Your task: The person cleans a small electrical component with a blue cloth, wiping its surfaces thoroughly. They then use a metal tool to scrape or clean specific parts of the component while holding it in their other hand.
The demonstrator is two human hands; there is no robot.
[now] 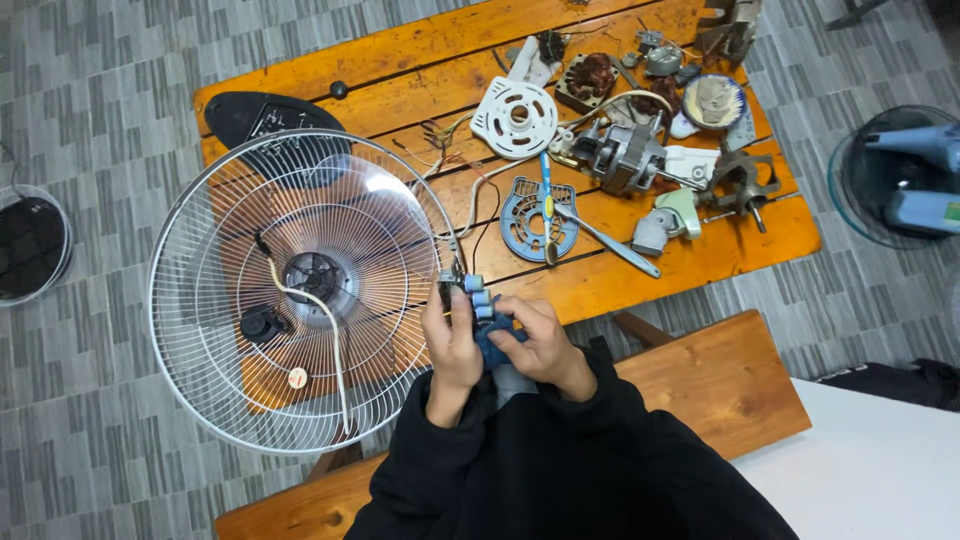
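Both hands closed around one small grey-blue switch block [478,297], held up over the near edge of the orange wooden bench [690,262], just beside the rim of the white wire fan guard [300,290]. Left hand [452,342] wrapped around the block's left side, right hand [540,345] curled on its right and underside; neither grip slack, though the fingertips' exact hold is hidden behind the block. Thin wires [478,195] running from the block back across the bench toward the bare motor [625,158]. Likely trouble: a tug on the block straining or snapping those wires, or dragging the motor into the loose parts about it. Also possible: the wires snagging on the guard's rim, close beside the left hand. A weak pinch on so small a piece could let it drop into the lap or onto the patterned floor [100,100]. The guard, seemingly overhanging the bench edge, could tip if knocked by the left forearm. The blue bracket plate [528,222], the white round cover [514,118] and the screwdriver [547,215] lying across the plate all near enough to be swept off by a pulled wire.
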